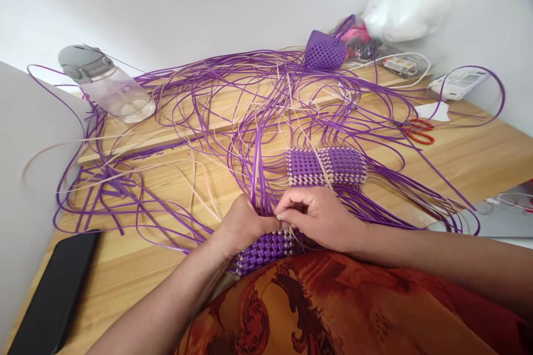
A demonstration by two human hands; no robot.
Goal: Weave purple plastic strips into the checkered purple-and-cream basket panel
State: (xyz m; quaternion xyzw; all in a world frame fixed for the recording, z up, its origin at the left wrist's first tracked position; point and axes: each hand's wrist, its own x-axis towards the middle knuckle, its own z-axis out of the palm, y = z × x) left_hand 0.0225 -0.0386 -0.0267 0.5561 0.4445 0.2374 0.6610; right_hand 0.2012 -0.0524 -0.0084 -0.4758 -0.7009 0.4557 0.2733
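Carefully, a person's left hand [244, 221] clamped purple strands [258, 163] above a woven strip [264, 253] held close to the patterned garment [266, 305]. The right hand's [322, 219] thumb and finger pinched together alongside, what lay between them impossible to tell.

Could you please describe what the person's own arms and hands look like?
The left hand and right hand are bare, with no gloves, watch or bracelet showing. Both forearms are uncovered, with no sleeve visible on them. The garment is orange and rust red with dark scrolls.
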